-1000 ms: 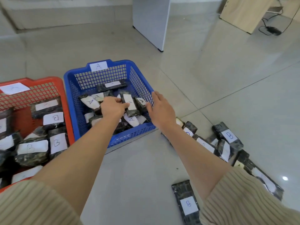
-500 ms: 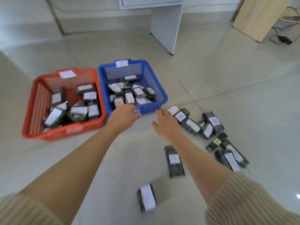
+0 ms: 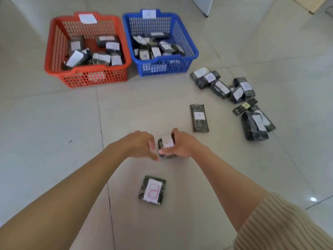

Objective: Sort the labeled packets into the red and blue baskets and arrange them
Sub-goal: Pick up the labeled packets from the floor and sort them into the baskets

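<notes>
A dark packet with a white label lies on the floor in the middle, and my right hand grips it from the right with fingers over its top and thumb below. My left hand hovers just left of it, fingers loosely curled, holding nothing. The red basket and the blue basket, marked A, stand side by side at the far left, each with several labeled packets inside. A packet marked B lies nearer to me.
One more packet lies alone to the right of my hands. A pile of several packets stretches along the right, from beside the blue basket down to a larger one. A white cabinet leg stands at the far back.
Both hands have pulled back from the blue basket toward me. My right hand has taken hold of a packet on the floor and the left has come in beside it.
</notes>
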Demonstrator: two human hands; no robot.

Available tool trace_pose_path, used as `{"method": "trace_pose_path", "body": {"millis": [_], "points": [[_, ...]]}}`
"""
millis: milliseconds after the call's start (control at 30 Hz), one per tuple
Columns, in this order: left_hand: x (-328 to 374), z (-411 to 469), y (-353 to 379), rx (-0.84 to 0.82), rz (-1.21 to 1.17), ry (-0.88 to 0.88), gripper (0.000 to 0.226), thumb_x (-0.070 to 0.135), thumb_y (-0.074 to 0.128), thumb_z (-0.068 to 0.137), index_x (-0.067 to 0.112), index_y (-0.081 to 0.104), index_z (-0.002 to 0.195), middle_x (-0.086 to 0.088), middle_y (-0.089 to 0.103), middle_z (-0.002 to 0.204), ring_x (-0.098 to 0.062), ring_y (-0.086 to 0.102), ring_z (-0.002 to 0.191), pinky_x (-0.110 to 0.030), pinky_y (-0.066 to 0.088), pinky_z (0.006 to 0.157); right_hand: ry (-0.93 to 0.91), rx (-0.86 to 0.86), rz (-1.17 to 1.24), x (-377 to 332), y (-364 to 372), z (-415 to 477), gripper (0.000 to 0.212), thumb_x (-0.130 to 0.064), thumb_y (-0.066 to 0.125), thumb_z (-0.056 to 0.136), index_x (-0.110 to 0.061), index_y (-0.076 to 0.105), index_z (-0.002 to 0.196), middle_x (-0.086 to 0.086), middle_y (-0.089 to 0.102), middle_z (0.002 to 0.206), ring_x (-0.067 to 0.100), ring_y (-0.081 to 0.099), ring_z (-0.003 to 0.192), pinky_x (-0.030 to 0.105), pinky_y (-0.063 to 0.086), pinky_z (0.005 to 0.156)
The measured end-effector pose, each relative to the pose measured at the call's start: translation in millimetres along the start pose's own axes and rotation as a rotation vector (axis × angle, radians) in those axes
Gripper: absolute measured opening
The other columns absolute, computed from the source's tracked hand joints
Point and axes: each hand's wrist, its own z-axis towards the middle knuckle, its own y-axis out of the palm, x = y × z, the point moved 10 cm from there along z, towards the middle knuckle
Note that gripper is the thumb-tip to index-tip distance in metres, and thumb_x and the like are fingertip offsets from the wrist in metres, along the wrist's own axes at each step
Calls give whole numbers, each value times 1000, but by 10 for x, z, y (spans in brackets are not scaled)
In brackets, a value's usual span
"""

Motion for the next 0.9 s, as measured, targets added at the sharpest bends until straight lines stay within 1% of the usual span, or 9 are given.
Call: {"method": "trace_pose_path", "body": {"millis": [100,200,300,367,467,600,667,733,900], "points": [[-74,-85,633,-278,-6,49,63,44,82,64,34,51,118,10,42,114,-13,44,108,-24,41,84,-11,61,162,-34,70,101,75,-48,79,67,-10,39,119,8,53,109,24,54,88,30,48,54],[-142,-35,835,-247,75,111,57,39,85,58,37,51,104,9,30,111,-15,31,110,-38,42,90,-28,54,316,-63,68,183,66,-33,79,72,-6,41,118,8,51,109,24,55,95,36,57,62],[-145,-4,847,-186,109,140,48,40,84,58,28,48,87,7,29,105,-16,31,104,-35,43,83,-15,52,488,35,35,217,56,-24,80,73,-8,45,114,8,53,108,26,58,98,45,59,67],[-203,-7,764,-143,55,110,47,39,83,61,23,46,86,5,37,101,-18,39,99,-32,43,77,-14,69,551,94,-45,191,53,-20,78,74,-11,46,116,6,52,106,26,58,94,41,59,62],[-392,-63,392,37,-260,-13,37,29,83,65,20,52,84,3,56,91,-17,54,82,-27,42,68,-20,77,661,121,-285,152,55,-12,75,78,-17,44,123,4,52,103,20,57,84,28,54,53],[-429,-167,-542,377,-565,-105,33,26,82,68,19,54,83,-1,64,85,-16,56,71,-24,42,60,-53,124,690,21,-1034,218,57,-11,73,79,-14,37,123,5,55,102,21,61,81,26,52,52],[-362,-155,-1158,577,-730,-112,31,22,80,72,14,58,93,-5,66,89,-19,60,74,-26,47,61,-92,147,692,-101,-1504,330,55,-11,72,80,-12,36,121,8,56,108,20,62,79,26,51,52],[-247,-88,-1722,725,-870,-100,33,20,76,77,10,60,102,-7,68,96,-25,63,83,-35,52,74,-127,170,687,-229,-1964,460,52,-10,70,81,-12,34,118,6,54,104,20,61,80,27,51,52],[-45,248,-2649,902,-1084,-133,39,19,74,79,9,57,114,-8,68,102,-24,68,88,-35,57,77,-178,228,696,-420,-2894,794,45,-9,68,79,-13,37,111,0,51,89,23,61,73,30,53,55]]}}
